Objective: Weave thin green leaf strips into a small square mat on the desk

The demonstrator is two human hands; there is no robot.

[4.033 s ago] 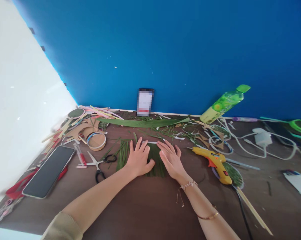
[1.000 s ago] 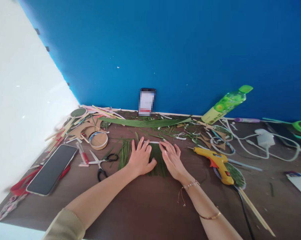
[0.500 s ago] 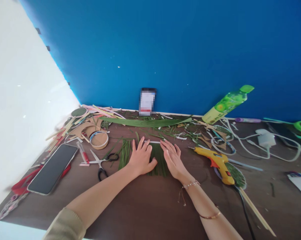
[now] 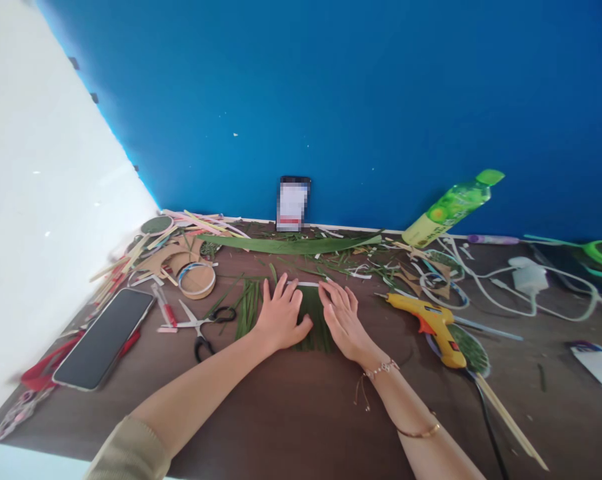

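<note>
Green leaf strips [image 4: 315, 327] lie side by side on the dark table, with a white strip [image 4: 308, 285] across their far end. My left hand [image 4: 283, 317] lies flat over them, fingers spread, its fingertips at the white strip. On the right side, my right hand [image 4: 345, 317] rests with fingers stretched out, fingertips touching the strip's other end. More loose leaf strips [image 4: 249, 308] stick out left of my left hand. The part of the leaves beneath both hands is hidden. Scissors [image 4: 199, 327] with black handles lie spread apart further left.
A yellow glue gun [image 4: 428, 320] lies to the right, near a tilted green bottle [image 4: 451, 210] and a white charger [image 4: 529, 277]. At left are a dark phone [image 4: 105, 339] and a cardboard ring [image 4: 197, 280]. A long leaf [image 4: 295, 246] and scraps line the back; another phone [image 4: 291, 205] leans against the wall.
Both hands stay pressed on the leaf strips in nearly the same place. The whole view has shifted very slightly; nothing is picked up or let go.
</note>
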